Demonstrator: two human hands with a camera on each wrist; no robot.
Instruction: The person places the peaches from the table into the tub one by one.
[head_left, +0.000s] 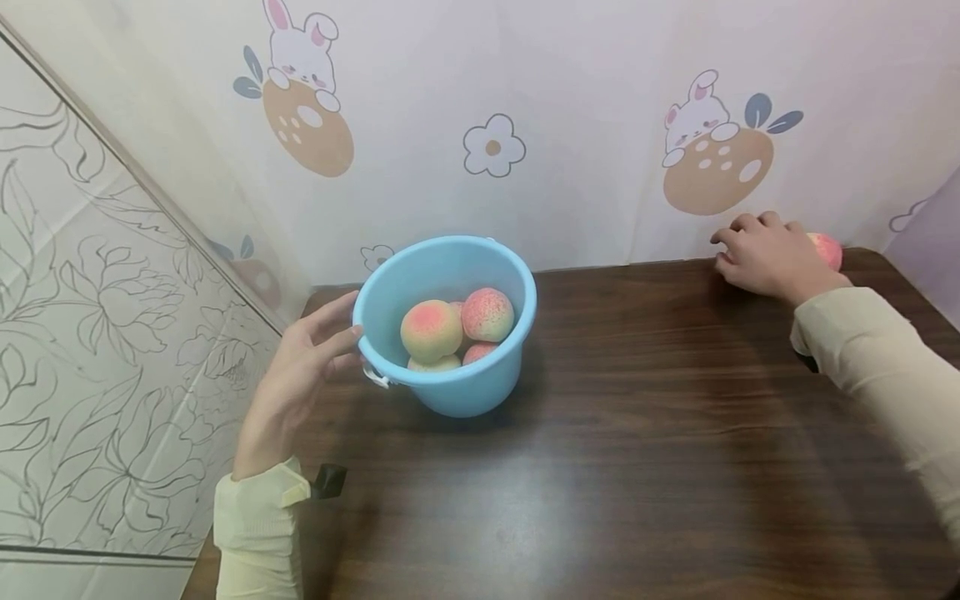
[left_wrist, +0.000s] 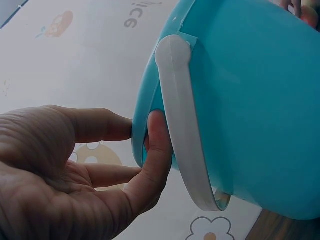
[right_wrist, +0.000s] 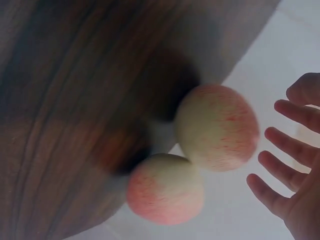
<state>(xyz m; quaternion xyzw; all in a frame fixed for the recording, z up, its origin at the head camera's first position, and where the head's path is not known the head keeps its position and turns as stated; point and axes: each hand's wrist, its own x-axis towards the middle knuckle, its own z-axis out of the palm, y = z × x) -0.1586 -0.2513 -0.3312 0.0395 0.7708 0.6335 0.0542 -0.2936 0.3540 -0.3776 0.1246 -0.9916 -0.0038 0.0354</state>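
A light blue bucket (head_left: 480, 383) stands upright on the table with several peaches (head_left: 431, 330) inside. My left hand (head_left: 303, 367) pinches its rim at the left side; in the left wrist view, fingertips lie on both sides of the rim (left_wrist: 140, 125), close to the white handle (left_wrist: 182, 120). Far to the right, my right hand (head_left: 768, 254) hovers by two loose peaches, fingers spread and holding nothing. The right wrist view shows the upper peach (right_wrist: 217, 127) and the lower peach (right_wrist: 166, 189) side by side, apart from the fingertips. The head view leaves one mostly hidden behind the hand.
The dark wooden table (head_left: 600, 483) runs up to a back wall (head_left: 585, 183) printed with rabbits and flowers. On the left rises a panel with line-drawn flowers (head_left: 112, 333). A purplish wall (head_left: 933, 242) borders the right end.
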